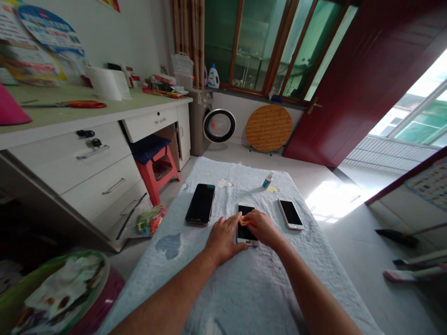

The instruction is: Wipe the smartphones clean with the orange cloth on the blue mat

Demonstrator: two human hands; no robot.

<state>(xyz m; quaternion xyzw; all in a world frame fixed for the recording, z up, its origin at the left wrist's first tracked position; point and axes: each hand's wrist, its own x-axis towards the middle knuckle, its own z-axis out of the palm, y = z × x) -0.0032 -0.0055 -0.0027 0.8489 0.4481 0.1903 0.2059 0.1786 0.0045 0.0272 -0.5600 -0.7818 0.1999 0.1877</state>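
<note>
A white-framed smartphone [248,236] lies face up on the cloth-covered table [206,298]. My left hand [223,238] grips it along its left side, the thumb by the bottom edge and the fingertips near the upper screen. Pinched in my right hand [260,227] is a small orange cloth [242,220], pressed to the phone's screen; most of it is hidden by the fingers. Left of my hands rests a larger black smartphone [201,204]. To the right is another white smartphone [291,214]. A small spray bottle [267,181] stands beyond them.
A desk [104,123] with drawers runs along the left, a red stool [157,172] tucked beside it. The bin [108,284] at lower left holds crumpled tissues. Farther back are a washing machine [200,121] with its door open, a round wooden board [268,128] and a red door [335,93].
</note>
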